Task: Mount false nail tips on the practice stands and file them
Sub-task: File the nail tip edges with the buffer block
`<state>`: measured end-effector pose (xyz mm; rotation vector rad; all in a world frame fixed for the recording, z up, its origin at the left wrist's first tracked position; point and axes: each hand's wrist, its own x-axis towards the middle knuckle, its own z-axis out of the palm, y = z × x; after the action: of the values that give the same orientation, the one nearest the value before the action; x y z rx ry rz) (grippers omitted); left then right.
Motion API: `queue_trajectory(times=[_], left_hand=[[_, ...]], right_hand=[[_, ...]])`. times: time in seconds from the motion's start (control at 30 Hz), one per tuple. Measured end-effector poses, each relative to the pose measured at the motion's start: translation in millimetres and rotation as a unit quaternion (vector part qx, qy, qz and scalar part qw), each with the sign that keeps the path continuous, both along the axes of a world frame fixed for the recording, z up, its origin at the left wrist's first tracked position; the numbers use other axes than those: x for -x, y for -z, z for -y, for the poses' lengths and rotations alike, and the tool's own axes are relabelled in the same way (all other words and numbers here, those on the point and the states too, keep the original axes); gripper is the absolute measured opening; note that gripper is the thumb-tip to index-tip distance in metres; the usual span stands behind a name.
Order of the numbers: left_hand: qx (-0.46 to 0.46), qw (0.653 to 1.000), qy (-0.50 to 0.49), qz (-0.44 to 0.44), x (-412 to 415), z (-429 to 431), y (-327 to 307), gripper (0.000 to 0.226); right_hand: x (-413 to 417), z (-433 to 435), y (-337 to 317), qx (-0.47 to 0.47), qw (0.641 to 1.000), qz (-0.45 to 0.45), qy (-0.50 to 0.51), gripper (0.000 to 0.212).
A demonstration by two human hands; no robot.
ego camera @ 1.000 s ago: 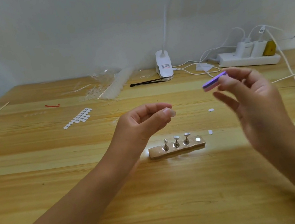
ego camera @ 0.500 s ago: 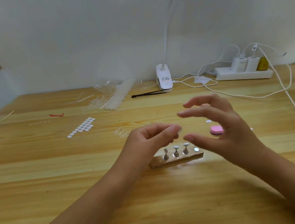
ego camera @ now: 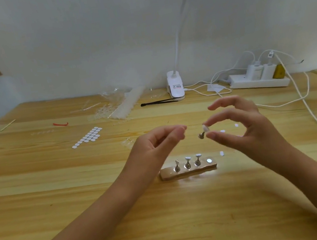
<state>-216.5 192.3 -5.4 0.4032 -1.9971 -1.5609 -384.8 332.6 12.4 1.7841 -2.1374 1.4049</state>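
Note:
My right hand pinches a small metal practice stand with a white nail tip on it between thumb and forefinger, in the air above the table. My left hand hovers just left of it, fingers curled, thumb and forefinger close together with nothing seen between them. Below them lies a wooden base carrying three upright metal stands and one bare round magnet spot at its right end. No nail file shows in view.
A sheet of white adhesive tabs lies at the left, and loose tabs lie near the base. At the back are a clear bag of nail tips, black tweezers, the lamp clamp and a power strip with trailing cables.
My right hand set down the purple and pink file, then came across and took the stand with the nail tip from my left hand. The camera tilted up.

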Motion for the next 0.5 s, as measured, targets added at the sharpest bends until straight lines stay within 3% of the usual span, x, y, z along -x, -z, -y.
queue_trajectory(times=[0.17, 0.3, 0.5], left_hand=[[-0.025, 0.998, -0.058, -0.022, 2, 7, 2, 0.037], [-0.053, 0.996, -0.070, -0.029, 3, 9, 2, 0.031], [-0.054, 0.995, -0.081, -0.019, 2, 11, 2, 0.028]], right_hand=[[29, -7, 6, -0.172, 0.984, 0.033, -0.014, 0.024], [33, -7, 14, -0.195, 0.976, 0.078, -0.055, 0.021], [32, -4, 16, -0.220, 0.970, 0.069, -0.082, 0.026]])
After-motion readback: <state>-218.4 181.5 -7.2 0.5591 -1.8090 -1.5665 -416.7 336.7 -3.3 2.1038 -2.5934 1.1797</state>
